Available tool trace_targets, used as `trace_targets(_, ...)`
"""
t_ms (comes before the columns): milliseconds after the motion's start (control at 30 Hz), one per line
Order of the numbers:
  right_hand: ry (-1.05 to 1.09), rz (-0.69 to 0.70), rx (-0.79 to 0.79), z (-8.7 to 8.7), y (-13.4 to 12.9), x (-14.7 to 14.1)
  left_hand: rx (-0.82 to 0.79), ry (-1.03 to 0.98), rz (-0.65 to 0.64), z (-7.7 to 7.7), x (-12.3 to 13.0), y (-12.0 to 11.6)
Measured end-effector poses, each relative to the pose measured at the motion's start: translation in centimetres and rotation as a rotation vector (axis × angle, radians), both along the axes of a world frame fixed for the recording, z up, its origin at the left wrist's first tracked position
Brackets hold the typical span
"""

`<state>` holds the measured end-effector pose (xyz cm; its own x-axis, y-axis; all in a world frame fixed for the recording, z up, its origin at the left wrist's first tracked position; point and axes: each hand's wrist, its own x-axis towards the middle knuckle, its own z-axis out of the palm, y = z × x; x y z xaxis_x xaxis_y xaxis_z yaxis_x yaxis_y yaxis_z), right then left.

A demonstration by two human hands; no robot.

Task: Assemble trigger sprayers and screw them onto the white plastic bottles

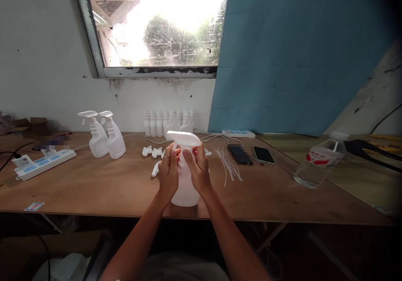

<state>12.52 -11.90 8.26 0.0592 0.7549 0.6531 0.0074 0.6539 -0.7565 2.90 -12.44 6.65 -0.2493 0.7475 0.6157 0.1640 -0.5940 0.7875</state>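
Note:
A white spray bottle (185, 191) stands upright near the table's front edge, with a trigger spray head (184, 137) on its neck. My left hand (168, 170) is closed around the left side of the neck, just under the head. From the right, my right hand (197, 167) grips the same neck, its thumb lying across the front. The fingers hide most of the neck and the trigger. Behind my left hand lie several loose white trigger heads (147, 150). A bundle of thin white tubes (230, 166) is spread to the right of my right hand.
Two spray bottles with heads (114, 140) stand at the left. Several headless white bottles (159, 124) line the wall. Power strips (45, 164) lie at the left and back. A phone (264, 155), a dark blurred item (240, 154) and a water bottle (318, 163) are to the right.

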Motion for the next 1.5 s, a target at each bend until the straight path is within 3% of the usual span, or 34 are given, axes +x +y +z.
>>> trace_targets(200, 0.008, -0.033, 0.002, -0.2, -0.1, -0.2, 0.002, 0.042, 0.046, 0.1, 0.1, -0.4)
trace_targets(433, 0.077, 0.053, -0.050, -0.3, 0.0, 0.1, -0.025, 0.085, -0.124, -0.9, -1.6, -1.0)
trace_targets(600, 0.098, 0.073, -0.076, -0.2, 0.0, 0.2, 0.064, 0.215, -0.088, -2.0, -2.4, -1.6)
trace_targets(767, 0.184, 0.217, -0.088, 0.4, -0.9, 1.2, -0.103, 0.517, -0.213, -0.9, -3.0, -2.6)
trace_targets(900, 0.273, 0.212, -0.016, 1.8, -1.6, 2.4, -0.200, 0.712, -0.322, 0.8, -4.7, -3.6)
trace_targets(1000, 0.229, 0.137, 0.078, 3.4, -1.6, 3.4, -0.109, 0.750, -0.195, 2.4, -6.3, -2.5)
trace_targets(1100, 0.145, 0.042, 0.145, 4.2, -1.2, 4.9, -0.055, 0.732, 0.119, 3.6, -9.0, 1.4)
trace_targets(1167, 0.087, 0.018, 0.113, 3.6, -0.8, 6.1, -0.078, 0.686, 0.356, 3.5, -11.7, 5.0)
trace_targets(1233, 0.057, 0.006, 0.036, 2.0, -0.4, 7.3, -0.099, 0.655, 0.543, 2.5, -14.8, 8.6)
trace_targets(1333, 0.023, -0.006, -0.104, -1.6, 0.1, 8.4, -0.183, 0.633, 0.692, 0.0, -19.0, 12.5)
trace_targets(1500, -0.015, 0.024, -0.274, -6.6, 1.1, 8.9, -0.373, 0.620, 0.781, -4.1, -22.6, 14.8)
